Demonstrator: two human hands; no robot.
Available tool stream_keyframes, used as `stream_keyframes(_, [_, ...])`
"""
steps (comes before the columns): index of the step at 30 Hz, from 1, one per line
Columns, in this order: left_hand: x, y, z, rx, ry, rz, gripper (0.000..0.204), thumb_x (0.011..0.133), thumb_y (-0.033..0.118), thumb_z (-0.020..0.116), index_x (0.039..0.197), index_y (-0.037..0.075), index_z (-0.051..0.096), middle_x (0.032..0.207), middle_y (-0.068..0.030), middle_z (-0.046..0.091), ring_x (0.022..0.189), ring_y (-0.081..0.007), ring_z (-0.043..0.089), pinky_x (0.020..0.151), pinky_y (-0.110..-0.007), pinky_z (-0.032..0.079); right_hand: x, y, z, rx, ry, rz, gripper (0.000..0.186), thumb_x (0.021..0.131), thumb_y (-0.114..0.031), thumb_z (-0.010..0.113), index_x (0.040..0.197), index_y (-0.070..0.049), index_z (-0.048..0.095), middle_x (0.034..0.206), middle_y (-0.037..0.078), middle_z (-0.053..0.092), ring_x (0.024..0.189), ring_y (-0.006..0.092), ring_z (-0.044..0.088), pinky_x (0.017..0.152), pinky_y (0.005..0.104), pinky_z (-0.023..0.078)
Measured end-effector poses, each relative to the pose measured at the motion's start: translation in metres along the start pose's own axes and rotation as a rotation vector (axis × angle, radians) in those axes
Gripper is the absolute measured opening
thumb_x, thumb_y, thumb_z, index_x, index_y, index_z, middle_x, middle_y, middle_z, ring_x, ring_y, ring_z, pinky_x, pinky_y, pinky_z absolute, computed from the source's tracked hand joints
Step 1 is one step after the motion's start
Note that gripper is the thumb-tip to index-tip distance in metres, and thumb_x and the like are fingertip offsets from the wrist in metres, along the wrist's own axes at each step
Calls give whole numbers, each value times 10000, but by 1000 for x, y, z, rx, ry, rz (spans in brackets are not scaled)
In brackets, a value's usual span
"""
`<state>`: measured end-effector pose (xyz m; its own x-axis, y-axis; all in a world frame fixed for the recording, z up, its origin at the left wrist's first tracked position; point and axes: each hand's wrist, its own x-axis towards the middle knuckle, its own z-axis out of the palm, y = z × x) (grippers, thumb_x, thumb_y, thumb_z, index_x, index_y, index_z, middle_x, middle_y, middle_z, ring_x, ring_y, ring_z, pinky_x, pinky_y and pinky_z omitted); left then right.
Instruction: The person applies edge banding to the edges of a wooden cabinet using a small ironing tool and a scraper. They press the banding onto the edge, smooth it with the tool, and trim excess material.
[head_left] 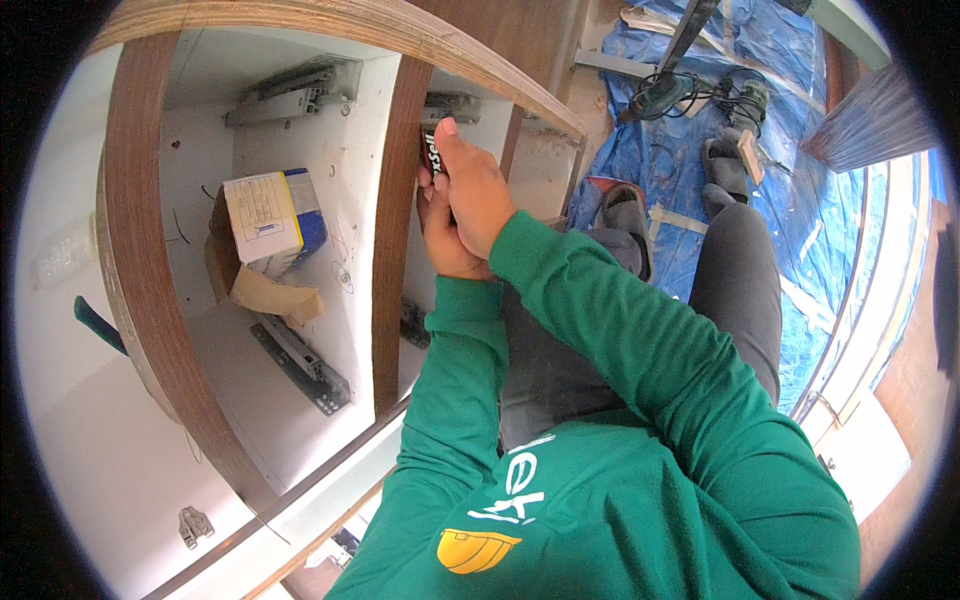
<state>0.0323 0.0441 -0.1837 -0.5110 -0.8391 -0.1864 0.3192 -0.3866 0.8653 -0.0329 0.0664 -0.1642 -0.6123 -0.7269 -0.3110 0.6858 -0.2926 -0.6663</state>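
Both of my hands come together at the brown upright divider (pixel 398 240) of a cabinet. My right hand (pixel 478 190) is closed, its thumb stretched up along a small dark object with white lettering (pixel 432 150). Just below and partly behind it, my left hand (pixel 450 240) is closed too, its fingers curled by the same object. Most of that object is hidden by the fingers and the divider, so its kind does not show. Higher up, behind the object, a metal drawer slide (pixel 455 105) is fixed inside the narrower compartment.
Left of the divider, an open cardboard box (pixel 265 215) sits in the white compartment between drawer slides (pixel 300 365). A metal hinge (pixel 196 526) lies at lower left. Blue sheeting (pixel 640 160) covers the floor, with a corded power tool (pixel 655 95) and sandals (pixel 724 165) on it.
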Motion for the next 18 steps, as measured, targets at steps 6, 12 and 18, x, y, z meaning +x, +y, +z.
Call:
stream_keyframes(6, [12, -2, -8, 13, -19, -29, 251, 1024, 237, 552, 1231, 94, 565, 1127, -52, 643, 1030, -182, 622, 895, -354, 505, 3, -8, 0, -78, 22, -58, 632, 1059, -540, 336, 836, -5, 586, 734, 76, 598, 667, 155, 534, 621, 328, 449])
stream_keyframes(12, [20, -3, -20, 43, -32, -52, 264, 1028, 254, 543, 1229, 84, 569, 1123, -61, 644, 1025, -185, 624, 891, -355, 506, 4, -7, 4, -201, 70, -148, 656, 1067, -527, 292, 910, 43, 577, 803, 201, 616, 725, 296, 574, 708, 415, 475])
stream_keyframes(18, [21, 3, -23, 125, -56, -103, 279, 1032, 271, 535, 1227, 75, 573, 1119, -69, 645, 1020, -189, 626, 886, -356, 507, 7, -3, 8, -182, 105, -150, 651, 1049, -532, 340, 1045, 49, 634, 981, 221, 662, 909, 311, 583, 864, 414, 443])
